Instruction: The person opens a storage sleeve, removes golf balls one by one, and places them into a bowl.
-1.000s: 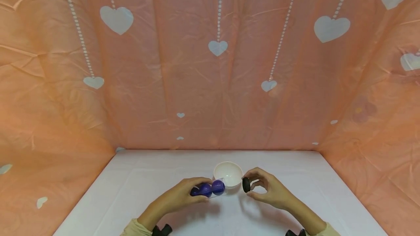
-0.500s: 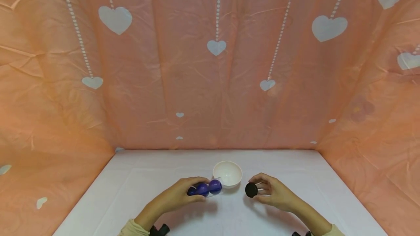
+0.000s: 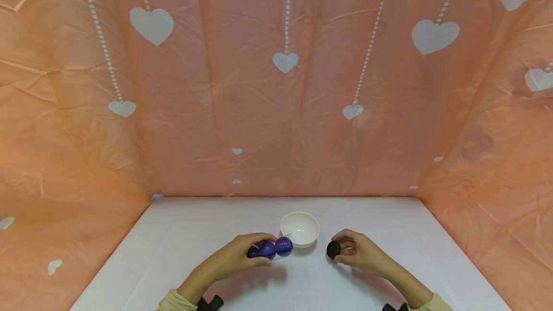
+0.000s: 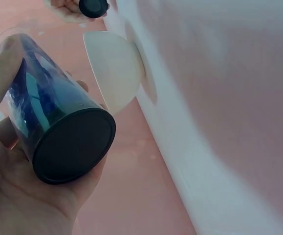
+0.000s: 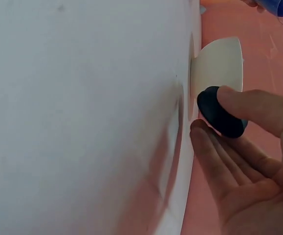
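My left hand (image 3: 237, 256) grips a clear plastic tube (image 4: 53, 83) with several purple balls (image 3: 283, 246) lined up inside. The tube lies nearly sideways above the table, its clear end toward the bowl. A black base (image 4: 75, 147) closes the end near my palm. To the right, my right hand (image 3: 363, 256) pinches a round black lid (image 3: 333, 250) between thumb and fingers, its flat face showing in the head view. Between and just beyond both hands stands a white bowl (image 3: 300, 229) with nothing visible inside.
A white cloth (image 3: 207, 215) covers the table. Behind it and along both sides hangs an orange sheet (image 3: 250, 124) printed with white hearts. Black straps with wrist-worn gear (image 3: 210, 303) show at the lower edge.
My right hand has moved a little right, away from the bowl, and turned the lid from edge-on to face-on. My left hand with the tube has shifted slightly left.
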A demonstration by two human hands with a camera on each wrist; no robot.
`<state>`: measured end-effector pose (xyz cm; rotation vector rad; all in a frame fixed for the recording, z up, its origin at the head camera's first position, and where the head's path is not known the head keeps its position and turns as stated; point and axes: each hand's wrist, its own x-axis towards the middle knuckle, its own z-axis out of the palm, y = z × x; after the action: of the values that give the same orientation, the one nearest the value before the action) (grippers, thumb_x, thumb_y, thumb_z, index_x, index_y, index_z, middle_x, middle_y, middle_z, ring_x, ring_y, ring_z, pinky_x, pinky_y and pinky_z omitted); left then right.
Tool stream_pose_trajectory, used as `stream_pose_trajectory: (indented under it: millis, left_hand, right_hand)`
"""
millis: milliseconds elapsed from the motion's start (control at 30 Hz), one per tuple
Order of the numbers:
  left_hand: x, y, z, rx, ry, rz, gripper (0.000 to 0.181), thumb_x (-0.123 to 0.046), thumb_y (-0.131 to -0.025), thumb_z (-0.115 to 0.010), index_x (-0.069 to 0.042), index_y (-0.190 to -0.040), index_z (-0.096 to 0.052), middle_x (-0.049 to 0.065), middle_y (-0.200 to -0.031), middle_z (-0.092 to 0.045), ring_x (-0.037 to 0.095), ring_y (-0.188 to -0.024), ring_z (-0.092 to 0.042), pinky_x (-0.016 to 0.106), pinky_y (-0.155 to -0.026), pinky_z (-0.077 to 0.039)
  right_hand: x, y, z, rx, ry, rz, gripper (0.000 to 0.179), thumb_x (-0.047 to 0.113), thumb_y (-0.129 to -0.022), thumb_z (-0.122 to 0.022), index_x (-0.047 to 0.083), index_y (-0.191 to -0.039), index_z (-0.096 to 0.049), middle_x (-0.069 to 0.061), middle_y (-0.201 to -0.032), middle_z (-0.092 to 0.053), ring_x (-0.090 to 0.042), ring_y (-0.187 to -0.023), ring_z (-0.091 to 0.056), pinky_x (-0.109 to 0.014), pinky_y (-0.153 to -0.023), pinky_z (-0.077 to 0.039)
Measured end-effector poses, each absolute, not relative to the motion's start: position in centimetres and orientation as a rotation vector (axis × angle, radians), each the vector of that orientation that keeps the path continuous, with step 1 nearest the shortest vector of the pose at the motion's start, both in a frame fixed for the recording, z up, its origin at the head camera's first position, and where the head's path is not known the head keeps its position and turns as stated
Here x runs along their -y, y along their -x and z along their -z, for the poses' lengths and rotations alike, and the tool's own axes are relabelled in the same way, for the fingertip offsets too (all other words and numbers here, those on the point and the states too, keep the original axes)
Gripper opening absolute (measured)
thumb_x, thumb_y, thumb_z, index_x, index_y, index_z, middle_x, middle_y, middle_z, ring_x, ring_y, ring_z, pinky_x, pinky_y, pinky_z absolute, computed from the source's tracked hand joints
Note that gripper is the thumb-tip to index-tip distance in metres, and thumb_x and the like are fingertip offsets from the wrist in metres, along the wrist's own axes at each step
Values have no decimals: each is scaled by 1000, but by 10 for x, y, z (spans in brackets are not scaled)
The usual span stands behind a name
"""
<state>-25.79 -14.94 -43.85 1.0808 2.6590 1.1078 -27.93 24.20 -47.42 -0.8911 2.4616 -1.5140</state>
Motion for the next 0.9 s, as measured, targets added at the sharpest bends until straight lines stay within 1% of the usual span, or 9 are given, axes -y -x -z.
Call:
stream_pose_trajectory:
  millis: [167,267,400,533,667,800,900]
  left_hand:
    - [150,258,440,-2661,-1091,-1120,48,-30,-99,-80,-17,-143,-66,4,-141,-70,17,-128,-64,37,-108,-53]
    - [149,258,440,-2650,-1082,-1135,49,-31,-98,-81,-18,-143,-66,2,-140,-70,15,-126,-64,35,-108,-53]
    - [149,258,441,-2644,-1067,-1155,49,-30,-97,-82,-18,-142,-66,1,-139,-70,13,-124,-64,35,-106,-54]
    - [149,257,440,-2646,-1050,-1177,49,-30,-97,-82,-18,-142,-66,1,-139,-70,14,-123,-65,35,-105,-55]
    - [148,257,439,-2659,-1043,-1193,51,-34,-97,-83,-17,-142,-66,2,-136,-72,15,-120,-67,35,-103,-56]
    - [148,256,438,-2673,-1038,-1212,51,-33,-96,-83,-15,-140,-65,2,-129,-74,14,-116,-69,35,-100,-58]
    - [147,255,438,-2682,-1037,-1222,47,-31,-96,-84,-17,-137,-65,0,-124,-75,11,-112,-69,35,-99,-58]
  right_hand:
    - [-240,280,477,-2499,828,1471,40,2,-91,-84,-7,-125,-64,-18,-123,-70,-15,-105,-69,-29,-91,-61]
    - [-239,280,478,-2543,809,1434,40,3,-89,-85,-5,-123,-65,-14,-118,-71,-16,-103,-69,-30,-90,-61]
    - [-237,279,478,-2623,804,1366,39,6,-87,-88,-3,-119,-67,-9,-112,-71,-14,-99,-69,-32,-89,-61]
    - [-237,277,476,-2710,823,1278,38,11,-86,-89,0,-116,-69,-4,-110,-71,-13,-99,-68,-32,-90,-61]
    - [-239,276,474,-2789,826,1168,38,16,-86,-91,3,-115,-70,0,-110,-71,-19,-100,-68,-34,-90,-59]
    - [-241,273,473,-2842,795,1093,40,19,-85,-92,6,-115,-70,1,-110,-70,-25,-102,-67,-36,-89,-58]
    - [-240,270,472,-2864,773,1068,41,19,-84,-93,7,-115,-69,1,-110,-68,-25,-101,-66,-36,-87,-57]
